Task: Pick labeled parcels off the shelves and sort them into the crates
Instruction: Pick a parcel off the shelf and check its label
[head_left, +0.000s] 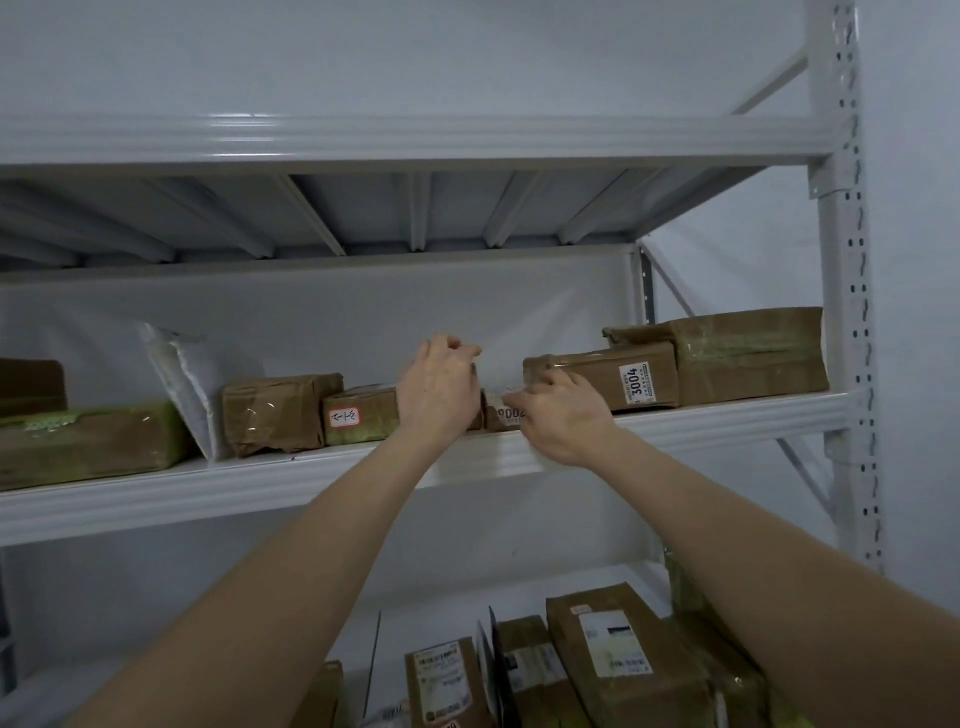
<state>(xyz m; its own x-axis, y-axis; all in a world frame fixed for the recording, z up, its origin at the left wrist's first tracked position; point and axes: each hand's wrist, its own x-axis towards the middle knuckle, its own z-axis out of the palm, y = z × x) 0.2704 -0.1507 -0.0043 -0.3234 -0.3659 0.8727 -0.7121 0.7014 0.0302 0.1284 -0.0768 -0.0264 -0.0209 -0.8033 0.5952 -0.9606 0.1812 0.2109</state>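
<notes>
Small brown parcel (503, 415), its white label showing only the blurred digits "0002", sits at the front edge of the middle shelf (675, 422) of a grey metal rack, wedged between a person's two raised arms. The left grip (441, 387) covers the parcel's left end, with its fingers (458, 345) curled together above the parcel against a pale blur; whether they are grasping anything cannot be told. The right grip (563, 418) is released, its fingertips (514, 400) stretched out and touching the parcel's label face. Just behind the right grip, and touching its thumb side, lies a flat carton labelled 3004 (597, 382), and beyond that, further right, a larger carton wrapped in clear tape (748, 358) stands beside the rack's perforated upright (844, 312). Immediately left of the left grip is a carton with a red-bordered handwritten label (358, 415), partly hidden by the wrist. Further left come a crumpled brown taped parcel (275, 410), a white padded mailer (187, 384) leaning upright, and a long green-taped box (88, 441) with a dark carton (31, 384) behind it. Below both grips, on the lower shelf, more brown parcels with printed shipping labels (618, 660) stand on edge, packed close together.
</notes>
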